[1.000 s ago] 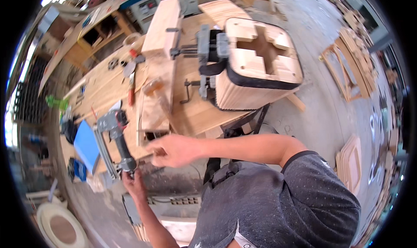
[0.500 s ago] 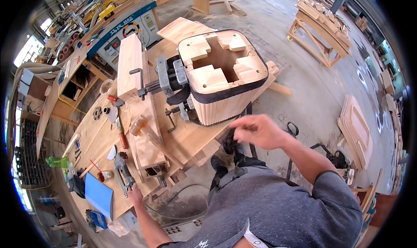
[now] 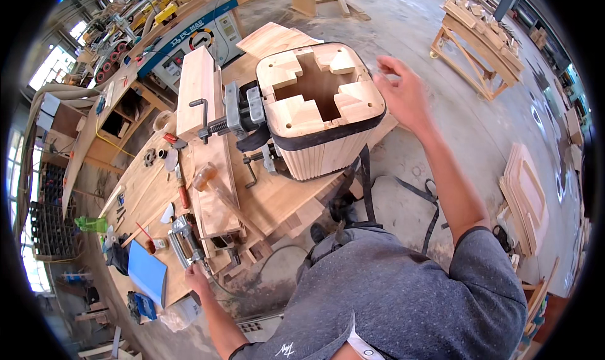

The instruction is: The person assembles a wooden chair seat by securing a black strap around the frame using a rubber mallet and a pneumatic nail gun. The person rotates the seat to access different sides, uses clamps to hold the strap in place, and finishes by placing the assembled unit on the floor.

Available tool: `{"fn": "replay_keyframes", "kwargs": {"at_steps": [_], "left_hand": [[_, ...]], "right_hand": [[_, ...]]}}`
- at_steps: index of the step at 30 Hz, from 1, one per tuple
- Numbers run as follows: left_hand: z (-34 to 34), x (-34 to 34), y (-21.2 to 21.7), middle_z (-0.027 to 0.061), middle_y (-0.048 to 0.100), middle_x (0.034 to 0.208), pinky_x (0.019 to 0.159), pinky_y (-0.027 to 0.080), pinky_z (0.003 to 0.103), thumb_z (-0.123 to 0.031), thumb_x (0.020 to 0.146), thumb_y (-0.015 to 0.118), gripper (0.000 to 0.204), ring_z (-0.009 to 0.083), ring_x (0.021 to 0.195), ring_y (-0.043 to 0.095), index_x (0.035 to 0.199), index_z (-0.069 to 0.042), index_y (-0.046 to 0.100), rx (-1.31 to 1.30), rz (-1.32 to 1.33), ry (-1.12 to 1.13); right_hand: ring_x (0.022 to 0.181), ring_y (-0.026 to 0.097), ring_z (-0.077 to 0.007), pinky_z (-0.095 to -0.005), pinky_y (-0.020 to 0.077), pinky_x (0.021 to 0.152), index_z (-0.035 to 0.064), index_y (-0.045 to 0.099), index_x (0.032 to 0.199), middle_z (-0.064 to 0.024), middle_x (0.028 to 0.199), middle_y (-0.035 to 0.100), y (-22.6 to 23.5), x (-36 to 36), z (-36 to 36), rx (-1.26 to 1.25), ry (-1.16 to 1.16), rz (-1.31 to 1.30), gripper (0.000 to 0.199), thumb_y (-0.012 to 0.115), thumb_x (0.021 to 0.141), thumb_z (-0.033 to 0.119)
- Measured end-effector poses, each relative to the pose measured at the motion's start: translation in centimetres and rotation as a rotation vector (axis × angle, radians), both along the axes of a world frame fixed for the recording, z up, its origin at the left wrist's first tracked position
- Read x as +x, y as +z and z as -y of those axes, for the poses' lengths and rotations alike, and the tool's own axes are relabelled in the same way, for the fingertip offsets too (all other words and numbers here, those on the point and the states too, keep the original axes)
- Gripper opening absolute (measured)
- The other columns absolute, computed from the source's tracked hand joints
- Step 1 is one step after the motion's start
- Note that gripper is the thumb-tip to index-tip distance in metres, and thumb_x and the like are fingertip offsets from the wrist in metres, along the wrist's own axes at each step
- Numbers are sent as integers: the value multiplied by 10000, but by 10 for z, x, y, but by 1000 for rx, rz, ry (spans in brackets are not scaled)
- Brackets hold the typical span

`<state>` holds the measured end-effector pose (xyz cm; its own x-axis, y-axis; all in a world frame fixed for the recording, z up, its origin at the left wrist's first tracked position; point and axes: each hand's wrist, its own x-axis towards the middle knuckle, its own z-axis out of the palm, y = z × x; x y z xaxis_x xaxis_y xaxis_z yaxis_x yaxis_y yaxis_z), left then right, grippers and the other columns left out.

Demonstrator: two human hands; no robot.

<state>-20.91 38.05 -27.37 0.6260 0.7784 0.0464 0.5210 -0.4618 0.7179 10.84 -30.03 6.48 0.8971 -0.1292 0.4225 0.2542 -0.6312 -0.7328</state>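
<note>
The left hand (image 3: 198,278) is at the lower end of a grey metal nail gun (image 3: 186,234), which lies along the near left part of the pale wooden counter (image 3: 268,202); whether its fingers grip the tool cannot be told. The right hand (image 3: 403,96) is raised with its fingers loosely bent and nothing in its grasp, right beside the far right corner of a hollow, round-cornered pale wooden box (image 3: 293,115); contact is unclear. The box sits upright at the right of the counter, its top cut with a cross-shaped opening and banded by a dark strip (image 3: 334,135). Grey metal screw clamps (image 3: 234,111) stand against its left side. Between clamps and nail gun, a wooden mallet with an amber head (image 3: 205,176) rests on a long board, and a flat blue panel (image 3: 148,273) lies left of the nail gun.
</note>
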Motion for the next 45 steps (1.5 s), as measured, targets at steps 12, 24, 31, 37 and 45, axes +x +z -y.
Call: {"fn": "replay_keyframes", "kwargs": {"at_steps": [12,24,31,37,45], "left_hand": [[268,160,138,39,704,957,800,512,243,-173,1048,645,186,89,871,625,1025,3,703,-519,294,-379],[348,274,5,34,593,1042,867,510,378,-543,988,659,572,139,926,569,1200,-13,617,-902,-6,-336],[367,301,-8,-26,532,851,677,436,274,-593,888,772,503,118,746,522,1046,-140,622,-1205,183,-158],[368,315,2,-72,678,1118,937,464,388,-638,961,643,586,143,1030,605,1347,-200,599,-1541,518,-418],[395,378,36,31,706,1279,1028,529,437,-761,928,564,773,219,1160,670,1401,-150,591,-1909,433,-515]], "right_hand": [[1375,514,-438,-471,395,1164,-8,264,1613,-307,1470,536,-11,62,-23,-298,-12,-452,833,608,957,372],[1488,403,-401,-436,307,1234,-28,270,1614,-286,1580,434,7,59,-10,-352,-49,-659,712,439,1051,374],[1461,448,-364,-395,317,1218,-27,454,1529,-266,1538,498,-45,84,68,-360,-52,-404,647,488,1039,393],[1136,627,-182,-319,451,1036,-11,579,1436,-115,1262,702,-56,80,131,-161,-56,-445,512,529,1049,321],[1091,662,-262,-374,492,973,-15,662,1310,-146,1140,724,-129,94,270,-214,-85,-596,438,563,1014,292]]}}
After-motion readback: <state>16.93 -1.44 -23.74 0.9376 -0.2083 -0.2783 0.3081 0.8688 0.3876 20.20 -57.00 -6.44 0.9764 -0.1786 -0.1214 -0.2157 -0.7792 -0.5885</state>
